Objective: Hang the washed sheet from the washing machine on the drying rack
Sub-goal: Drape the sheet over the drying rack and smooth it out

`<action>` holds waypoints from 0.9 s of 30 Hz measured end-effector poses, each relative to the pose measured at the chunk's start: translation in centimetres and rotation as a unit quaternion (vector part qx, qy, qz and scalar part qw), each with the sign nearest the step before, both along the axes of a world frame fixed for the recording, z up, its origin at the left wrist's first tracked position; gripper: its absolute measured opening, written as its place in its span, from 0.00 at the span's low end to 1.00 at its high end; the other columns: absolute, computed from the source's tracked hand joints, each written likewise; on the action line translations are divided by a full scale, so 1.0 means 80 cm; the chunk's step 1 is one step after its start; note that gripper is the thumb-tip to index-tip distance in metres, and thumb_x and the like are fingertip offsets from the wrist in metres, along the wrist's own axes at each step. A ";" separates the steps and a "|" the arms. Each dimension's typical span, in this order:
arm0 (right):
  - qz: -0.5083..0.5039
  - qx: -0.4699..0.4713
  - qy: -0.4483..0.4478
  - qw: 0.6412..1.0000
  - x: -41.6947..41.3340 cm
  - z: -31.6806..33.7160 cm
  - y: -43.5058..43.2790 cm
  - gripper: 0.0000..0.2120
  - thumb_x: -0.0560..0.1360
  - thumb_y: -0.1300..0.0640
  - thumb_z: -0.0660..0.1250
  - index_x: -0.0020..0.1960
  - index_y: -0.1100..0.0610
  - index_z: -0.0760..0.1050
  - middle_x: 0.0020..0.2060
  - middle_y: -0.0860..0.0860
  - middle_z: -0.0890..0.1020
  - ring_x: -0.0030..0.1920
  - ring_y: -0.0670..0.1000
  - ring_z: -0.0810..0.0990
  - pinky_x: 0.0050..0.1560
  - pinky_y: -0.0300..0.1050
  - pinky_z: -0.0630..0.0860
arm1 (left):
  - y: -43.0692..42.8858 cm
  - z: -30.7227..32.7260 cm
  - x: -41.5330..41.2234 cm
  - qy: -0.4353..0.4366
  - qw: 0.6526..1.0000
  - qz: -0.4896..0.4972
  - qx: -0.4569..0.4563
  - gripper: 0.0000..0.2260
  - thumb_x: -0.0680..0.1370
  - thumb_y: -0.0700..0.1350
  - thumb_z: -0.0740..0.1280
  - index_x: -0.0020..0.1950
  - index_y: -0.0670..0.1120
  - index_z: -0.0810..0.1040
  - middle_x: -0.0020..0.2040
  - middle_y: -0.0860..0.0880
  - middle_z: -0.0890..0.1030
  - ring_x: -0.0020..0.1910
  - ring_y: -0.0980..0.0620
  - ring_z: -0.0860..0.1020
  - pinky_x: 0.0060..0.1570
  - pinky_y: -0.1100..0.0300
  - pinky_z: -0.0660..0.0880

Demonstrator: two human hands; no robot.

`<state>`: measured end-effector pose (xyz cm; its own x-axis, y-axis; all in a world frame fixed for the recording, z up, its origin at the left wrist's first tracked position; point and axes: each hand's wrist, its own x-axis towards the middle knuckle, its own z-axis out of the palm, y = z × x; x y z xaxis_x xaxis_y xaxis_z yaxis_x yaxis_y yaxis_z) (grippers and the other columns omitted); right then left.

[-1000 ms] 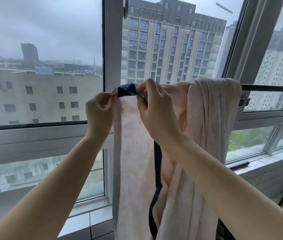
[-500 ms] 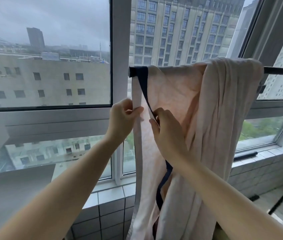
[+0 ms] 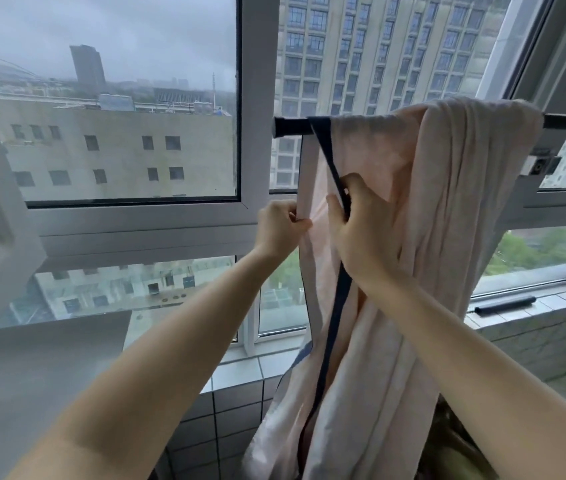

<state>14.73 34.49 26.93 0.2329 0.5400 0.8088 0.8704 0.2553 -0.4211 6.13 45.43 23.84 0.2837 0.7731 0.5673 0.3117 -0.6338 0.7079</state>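
Note:
A pale pink sheet (image 3: 454,209) with a dark navy border hangs bunched over the black bar of the drying rack (image 3: 290,126) in front of the window. Most of it is gathered in thick folds on the right; a flatter strip hangs at the left. My left hand (image 3: 279,226) pinches the strip's left edge below the bar. My right hand (image 3: 366,233) grips the navy border band and the fabric beside it, a short way to the right at the same height.
White window frames (image 3: 250,109) stand close behind the bar. A tiled sill (image 3: 240,372) runs below, with a black rod (image 3: 505,304) lying on it at the right. A grey flat surface (image 3: 39,368) sits at lower left. The bar continues right past the sheet.
Both hands have come down from the bar along the sheet's left strip, and the corner now lies draped over the bar. The view has tilted downward.

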 end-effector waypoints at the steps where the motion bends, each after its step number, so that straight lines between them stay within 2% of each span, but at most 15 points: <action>1: 0.003 -0.019 0.002 1.000 -0.001 -0.010 -0.001 0.03 0.80 0.57 0.62 0.47 0.54 0.69 0.33 0.42 0.72 0.31 0.41 0.73 0.32 0.30 0.66 | 0.001 -0.005 -0.005 -0.011 1.000 0.000 -0.006 0.13 0.72 0.38 0.72 0.31 0.50 0.73 0.29 0.56 0.76 0.29 0.58 0.75 0.29 0.74 0.68; 5: -0.027 -0.147 0.029 0.988 0.001 -0.079 -0.005 0.02 0.80 0.56 0.61 0.49 0.54 0.69 0.34 0.46 0.72 0.31 0.45 0.72 0.30 0.33 0.65 | -0.007 -0.030 -0.023 -0.076 0.995 -0.037 -0.044 0.01 0.75 0.40 0.69 0.44 0.43 0.79 0.39 0.51 0.80 0.38 0.56 0.79 0.37 0.71 0.74; 8: -0.064 -0.256 0.028 0.964 0.004 -0.135 -0.013 0.05 0.80 0.54 0.60 0.46 0.54 0.70 0.35 0.47 0.73 0.33 0.46 0.72 0.30 0.35 0.63 | -0.022 -0.047 -0.033 -0.089 0.989 -0.082 -0.079 0.05 0.77 0.43 0.69 0.50 0.42 0.78 0.44 0.48 0.81 0.44 0.53 0.80 0.45 0.65 0.78; 11: -0.051 -0.316 0.038 0.947 -0.003 -0.169 -0.024 0.15 0.81 0.54 0.58 0.36 0.52 0.65 0.27 0.46 0.69 0.26 0.44 0.67 0.28 0.36 0.61 | -0.040 -0.054 -0.038 -0.077 0.972 -0.157 -0.154 0.06 0.76 0.38 0.68 0.53 0.42 0.77 0.47 0.44 0.81 0.45 0.52 0.81 0.45 0.59 0.80; 13: -0.045 -0.311 0.034 0.949 -0.012 -0.171 -0.030 0.19 0.82 0.52 0.57 0.32 0.50 0.62 0.24 0.46 0.68 0.24 0.45 0.65 0.26 0.36 0.61 | -0.052 -0.058 -0.041 -0.064 0.963 -0.195 -0.177 0.07 0.76 0.33 0.65 0.50 0.43 0.77 0.44 0.46 0.81 0.40 0.58 0.81 0.40 0.65 0.78; 14: -0.037 -0.304 0.040 0.951 -0.017 -0.167 -0.032 0.19 0.82 0.52 0.57 0.32 0.52 0.65 0.25 0.49 0.70 0.24 0.47 0.67 0.26 0.37 0.61 | -0.056 -0.060 -0.043 -0.059 0.962 -0.197 -0.179 0.07 0.76 0.31 0.64 0.48 0.42 0.76 0.42 0.47 0.80 0.38 0.60 0.80 0.38 0.66 0.77; 16: -0.015 -0.289 0.054 0.956 -0.022 -0.159 -0.037 0.17 0.81 0.52 0.57 0.38 0.59 0.72 0.29 0.57 0.75 0.29 0.54 0.74 0.30 0.41 0.67 | -0.059 -0.065 -0.047 -0.060 0.964 -0.185 -0.182 0.04 0.77 0.33 0.63 0.48 0.35 0.77 0.42 0.41 0.81 0.39 0.56 0.79 0.39 0.59 0.79; 17: -0.006 -0.281 0.057 0.958 -0.023 -0.155 -0.039 0.16 0.81 0.52 0.57 0.41 0.60 0.74 0.31 0.58 0.77 0.32 0.54 0.76 0.33 0.43 0.71 | -0.060 -0.067 -0.050 -0.065 0.963 -0.187 -0.181 0.07 0.79 0.35 0.62 0.50 0.33 0.78 0.45 0.37 0.81 0.41 0.53 0.78 0.45 0.52 0.78; 19: 0.009 -0.272 0.056 0.961 -0.026 -0.148 -0.043 0.13 0.81 0.52 0.57 0.45 0.58 0.74 0.32 0.55 0.77 0.33 0.52 0.77 0.36 0.44 0.74 | -0.059 -0.066 -0.053 -0.098 0.950 -0.215 -0.204 0.11 0.81 0.38 0.58 0.52 0.38 0.79 0.49 0.38 0.81 0.47 0.48 0.79 0.53 0.48 0.77; 21: 0.018 -0.268 0.061 0.961 -0.029 -0.138 -0.044 0.11 0.81 0.50 0.57 0.47 0.55 0.73 0.30 0.48 0.75 0.30 0.47 0.76 0.35 0.41 0.76 | -0.060 -0.057 -0.055 -0.135 0.935 -0.238 -0.227 0.15 0.82 0.40 0.54 0.50 0.47 0.81 0.48 0.45 0.82 0.51 0.50 0.79 0.57 0.49 0.75; 23: 0.020 -0.248 0.054 0.967 -0.032 -0.119 -0.044 0.10 0.81 0.48 0.58 0.47 0.53 0.72 0.29 0.45 0.75 0.29 0.45 0.75 0.33 0.38 0.74 | -0.063 -0.045 -0.055 -0.146 0.936 -0.254 -0.194 0.13 0.82 0.49 0.56 0.52 0.47 0.79 0.51 0.46 0.81 0.54 0.48 0.79 0.59 0.49 0.73; 25: 0.038 -0.215 0.053 0.974 -0.034 -0.096 -0.049 0.10 0.80 0.48 0.59 0.51 0.52 0.74 0.35 0.44 0.80 0.35 0.43 0.79 0.39 0.34 0.76 | -0.068 -0.032 -0.051 -0.153 0.948 -0.253 -0.122 0.13 0.81 0.52 0.60 0.52 0.43 0.76 0.48 0.45 0.80 0.50 0.48 0.79 0.52 0.53 0.76; 27: 0.065 -0.193 0.061 0.977 -0.031 -0.075 -0.053 0.11 0.80 0.48 0.60 0.55 0.52 0.76 0.43 0.43 0.83 0.43 0.41 0.81 0.45 0.31 0.77 | -0.070 -0.017 -0.044 -0.181 0.956 -0.217 -0.081 0.05 0.79 0.44 0.66 0.49 0.42 0.77 0.42 0.49 0.80 0.43 0.54 0.79 0.45 0.60 0.75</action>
